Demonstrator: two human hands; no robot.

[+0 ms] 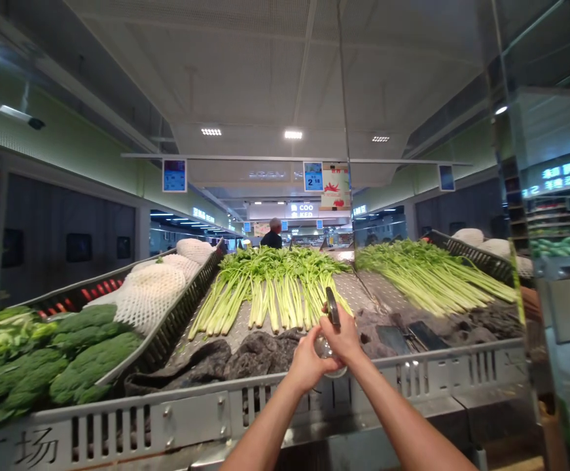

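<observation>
In both hands I hold a clear spray bottle [324, 348] with a dark spray head, in front of the sloping display. My left hand [308, 358] is closed around the bottle's body. Higher up, my right hand [342, 337] wraps the neck just below the dark head; the trigger itself is hard to make out. Beyond the bottle, bunches of celery [277, 288] lie in a row, leafy tops away from me and pale stalks towards me. A crumpled dark cloth [260, 353] rests along the near edge, left of my hands.
Broccoli [95, 360] fills the left crate, with produce in white foam netting [154, 288] behind it. A grey slotted rail [196, 418] runs along the front. On the right, a mirror panel [427, 196] reflects the celery. Farther back stands a person [271, 237]. Price signs [313, 176] hang overhead.
</observation>
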